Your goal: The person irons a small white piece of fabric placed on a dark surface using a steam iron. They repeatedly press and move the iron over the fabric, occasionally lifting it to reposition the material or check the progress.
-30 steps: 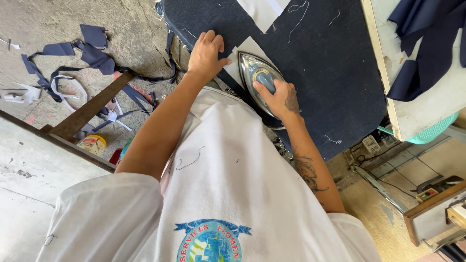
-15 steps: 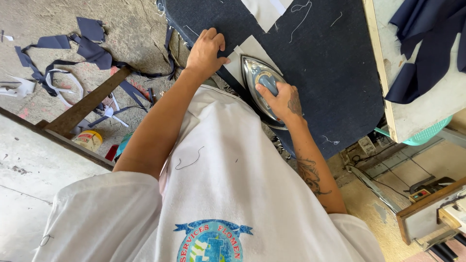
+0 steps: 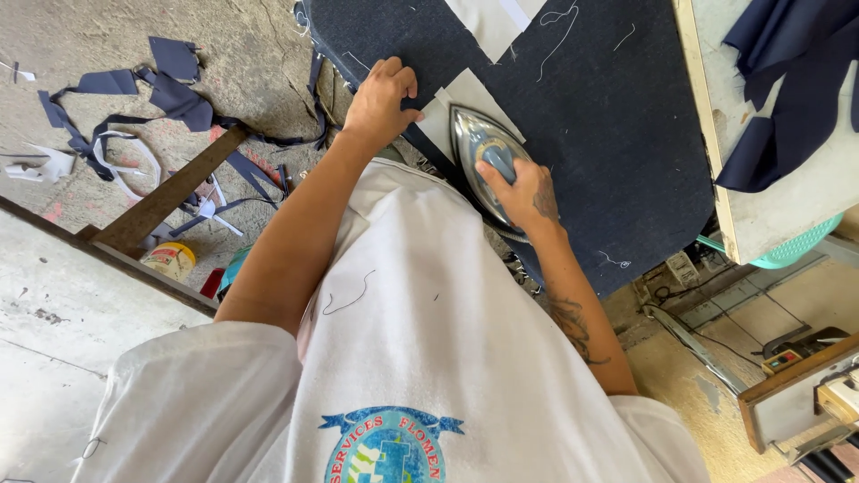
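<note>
Head view, looking down over the person's own white printed shirt [image 3: 420, 358] onto a dark navy padded ironing board [image 3: 608, 143].

Right hand [image 3: 523, 192] — fingers wrapped around the handle of a silver flat iron [image 3: 479, 148], grip clenched. The iron sits soleplate-down on the board, its pointed nose aimed away from the person and overlapping the near edge of a pale fabric piece [image 3: 465, 98].

Left hand [image 3: 380, 98] — not closed on anything; palm down, fingers spread, pressed flat on the board at the left edge of the same pale fabric piece, just beside the iron's nose. Whether the fingertips pin the fabric or only the board cover, I cannot tell.

A second pale fabric piece [image 3: 488, 22] lies at the far edge of the board, apart from the first. Loose white threads [image 3: 564, 36] are scattered on the cover.

Surroundings — navy fabric scraps [image 3: 170, 89] on the concrete floor to the left; folded navy cloth [image 3: 787, 98] on a pale table [image 3: 778, 224] to the right.
</note>
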